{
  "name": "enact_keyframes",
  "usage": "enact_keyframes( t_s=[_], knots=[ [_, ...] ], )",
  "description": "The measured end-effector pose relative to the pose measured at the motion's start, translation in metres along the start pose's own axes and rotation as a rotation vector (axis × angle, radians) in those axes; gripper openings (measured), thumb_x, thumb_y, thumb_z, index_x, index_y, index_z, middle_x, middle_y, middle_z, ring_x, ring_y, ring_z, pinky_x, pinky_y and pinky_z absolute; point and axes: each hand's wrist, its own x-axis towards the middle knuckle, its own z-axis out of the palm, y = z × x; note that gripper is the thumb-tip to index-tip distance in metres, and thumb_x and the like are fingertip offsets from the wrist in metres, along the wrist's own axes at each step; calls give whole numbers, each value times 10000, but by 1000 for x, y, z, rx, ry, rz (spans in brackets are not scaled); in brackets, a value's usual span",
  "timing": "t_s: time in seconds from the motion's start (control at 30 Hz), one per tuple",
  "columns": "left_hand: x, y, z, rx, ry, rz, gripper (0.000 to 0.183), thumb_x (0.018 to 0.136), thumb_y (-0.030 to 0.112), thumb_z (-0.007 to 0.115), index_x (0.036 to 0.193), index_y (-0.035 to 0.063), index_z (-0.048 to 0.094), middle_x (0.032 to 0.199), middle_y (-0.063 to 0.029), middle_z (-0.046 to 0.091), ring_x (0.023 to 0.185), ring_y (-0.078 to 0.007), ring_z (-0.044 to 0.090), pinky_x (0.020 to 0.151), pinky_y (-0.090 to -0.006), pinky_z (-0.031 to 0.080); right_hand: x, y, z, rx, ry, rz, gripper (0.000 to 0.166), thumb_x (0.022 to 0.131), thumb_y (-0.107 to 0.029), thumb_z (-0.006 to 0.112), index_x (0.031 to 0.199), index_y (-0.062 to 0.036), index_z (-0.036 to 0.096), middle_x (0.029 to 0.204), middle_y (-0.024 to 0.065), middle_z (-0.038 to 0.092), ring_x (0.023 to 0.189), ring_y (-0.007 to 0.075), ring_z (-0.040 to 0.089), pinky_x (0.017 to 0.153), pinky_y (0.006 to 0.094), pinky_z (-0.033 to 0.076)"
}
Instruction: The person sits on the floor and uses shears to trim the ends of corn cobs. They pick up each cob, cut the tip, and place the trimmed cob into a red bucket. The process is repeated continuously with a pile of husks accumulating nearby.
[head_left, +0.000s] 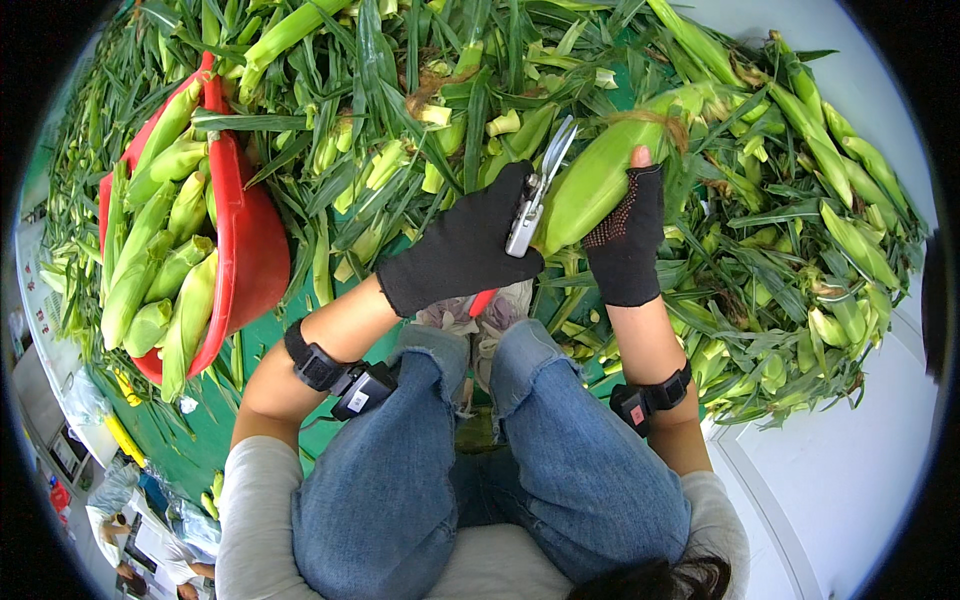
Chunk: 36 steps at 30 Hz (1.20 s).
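My left hand (457, 244), in a black glove, grips metal hand shears (529, 214). Their two silver prongs point up and away from me, slightly apart. A large green ear of corn in its husk (592, 180) slants between my hands, with brown silk at its far end. Around its right side closes my right hand (628, 232), gloved in black with a bare thumb tip lying on the husk. The ear's near end lies against the left hand and the shears; whether those fingers also hold it is hidden. Below the left glove a red piece (482, 302) shows between my shoes.
On my left, a red plastic basket (259, 225) holds several husked ears (150, 240). Cut leaves and stalk pieces (367, 165) cover the green floor (262, 375) ahead. More unpeeled ears (855, 240) are heaped by the white wall at right. People (112, 536) are at the far lower left.
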Motion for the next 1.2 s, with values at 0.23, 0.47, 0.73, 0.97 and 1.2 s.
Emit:
enact_keyframes(
  t_s=[0.23,0.47,0.73,0.97,1.2],
  knots=[
    [1,-10,-1,-97,-29,28,814,674,216,747,1351,48,327,1239,-171,492,1131,-270,504,951,-370,406,-6,4,10,-103,48,-110,455,850,-251,642,1230,-133,420,1061,52,544,955,199,569,789,379,505],
    [3,-18,2,-77,178,101,677,693,215,728,1254,42,391,1041,-148,542,927,-241,558,811,-345,451,-3,3,4,67,33,94,397,880,-356,553,1183,-107,494,1101,60,570,969,211,572,831,371,489],
    [1,-22,-55,-1203,457,-9,491,872,337,576,1238,39,437,1103,-105,570,934,-193,587,830,-309,484,26,-13,-29,715,-489,229,602,853,-539,485,1232,-71,504,1251,163,531,1185,389,462,931,581,401],
    [-1,-11,-79,619,447,-93,814,698,351,743,1338,56,335,1185,-228,532,1043,-364,575,854,-408,486,21,-15,-44,296,-250,465,537,915,-441,482,1310,-81,425,1264,159,506,1115,298,529,938,471,442],
    [-11,5,-30,272,-48,26,893,680,356,735,1360,18,266,1182,-273,506,984,-419,579,839,-430,481,8,-1,-36,-691,-186,57,496,804,-228,710,1192,-18,484,1071,81,566,949,162,544,859,302,434]
  ],
)
